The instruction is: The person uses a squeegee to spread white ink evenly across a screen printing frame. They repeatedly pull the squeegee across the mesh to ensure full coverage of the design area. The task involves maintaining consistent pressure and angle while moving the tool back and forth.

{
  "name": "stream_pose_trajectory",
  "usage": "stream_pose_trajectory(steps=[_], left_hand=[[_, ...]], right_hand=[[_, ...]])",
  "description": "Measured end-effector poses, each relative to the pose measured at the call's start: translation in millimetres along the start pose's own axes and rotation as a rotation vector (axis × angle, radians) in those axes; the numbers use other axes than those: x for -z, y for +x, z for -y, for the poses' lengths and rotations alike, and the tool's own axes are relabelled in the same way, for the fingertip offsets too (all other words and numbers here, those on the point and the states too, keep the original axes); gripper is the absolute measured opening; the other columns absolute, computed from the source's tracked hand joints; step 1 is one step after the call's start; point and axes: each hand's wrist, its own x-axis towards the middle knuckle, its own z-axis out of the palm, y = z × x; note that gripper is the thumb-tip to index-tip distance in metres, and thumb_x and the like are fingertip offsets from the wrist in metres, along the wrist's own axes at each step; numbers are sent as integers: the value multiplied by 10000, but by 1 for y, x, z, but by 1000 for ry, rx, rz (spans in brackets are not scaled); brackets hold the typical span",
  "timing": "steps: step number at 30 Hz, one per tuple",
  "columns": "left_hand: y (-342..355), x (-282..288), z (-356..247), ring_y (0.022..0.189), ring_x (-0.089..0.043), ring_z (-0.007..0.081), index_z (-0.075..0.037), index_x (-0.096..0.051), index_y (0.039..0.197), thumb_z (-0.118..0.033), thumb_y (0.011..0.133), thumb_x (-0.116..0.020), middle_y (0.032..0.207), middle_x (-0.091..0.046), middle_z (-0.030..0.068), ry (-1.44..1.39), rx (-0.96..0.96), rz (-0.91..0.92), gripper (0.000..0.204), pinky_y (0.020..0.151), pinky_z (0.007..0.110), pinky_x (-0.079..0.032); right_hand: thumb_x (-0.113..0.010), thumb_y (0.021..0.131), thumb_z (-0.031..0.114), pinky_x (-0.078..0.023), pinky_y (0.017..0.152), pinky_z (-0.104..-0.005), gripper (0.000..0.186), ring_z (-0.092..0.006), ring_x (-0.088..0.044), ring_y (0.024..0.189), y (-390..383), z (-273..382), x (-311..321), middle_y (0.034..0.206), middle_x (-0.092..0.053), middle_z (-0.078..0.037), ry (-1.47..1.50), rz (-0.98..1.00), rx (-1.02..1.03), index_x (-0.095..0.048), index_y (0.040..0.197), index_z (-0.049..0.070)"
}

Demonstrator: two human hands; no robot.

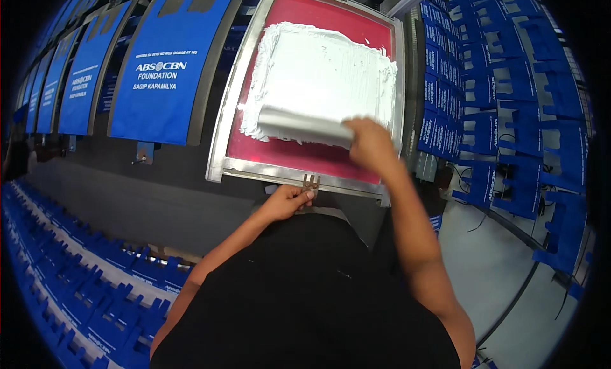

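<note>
A metal-framed printing screen (219, 140) with red mesh lies in front of me. Thick white ink (324, 76) covers most of its middle, with ragged ridges round the edges. My right hand (372, 143) grips the right end of a squeegee (299, 124), which lies crosswise over the near part of the ink; hand and tool are slightly blurred. My left hand (287, 201) is closed at the frame's near edge, thumb and fingers pinching a small metal bracket (311, 182) there. What the screen rests on is mostly hidden beneath it.
Blue printed bags (168, 108) lie on dark boards in a row to the left. More blue bags (509, 83) hang in rows at the right, and others (83, 292) fill racks at the lower left. A dark cable (519, 292) crosses the pale floor at the right.
</note>
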Motion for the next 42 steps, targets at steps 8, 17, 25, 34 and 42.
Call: stream_pose_trajectory(steps=[8,17,25,34,42], left_hand=[[15,-36,29,585,-459,52,-8,-688,826,-394,926,-622,626,-562,-32,196,42,-238,404,555,236,-382],[-5,-54,-29,741,-595,266,-15,-646,869,-476,827,-687,776,-621,95,896,-82,-329,464,696,369,-468],[16,25,-172,859,-611,302,-57,-632,953,-349,707,-777,861,-636,108,1466,-689,-527,408,812,408,-463],[73,113,-215,763,-636,290,-61,-586,812,-158,727,-705,722,-627,95,1609,-522,-215,175,721,411,-468],[153,143,-347,791,-636,322,-79,-638,889,-162,710,-704,779,-659,105,1616,-653,-418,208,726,432,-502]], right_hand=[[-630,640,6,-463,796,-447,416,-334,-604,870,-49,-14,-10,878,-652,-134,-5,-18,129,-640,1054,48],[-749,692,165,-373,961,-506,399,-307,-604,954,-101,-70,32,934,-656,-115,-40,72,-37,-618,1059,75],[-729,670,108,-378,959,-482,399,-296,-597,969,-56,-78,18,955,-653,-107,15,84,-4,-625,1054,82],[-629,652,73,-481,813,-436,296,-342,-650,820,41,-73,39,824,-676,-165,88,158,-137,-691,941,89],[-611,741,98,-504,760,-410,224,-359,-652,832,146,-120,94,865,-675,-180,42,-21,-197,-683,952,78]])
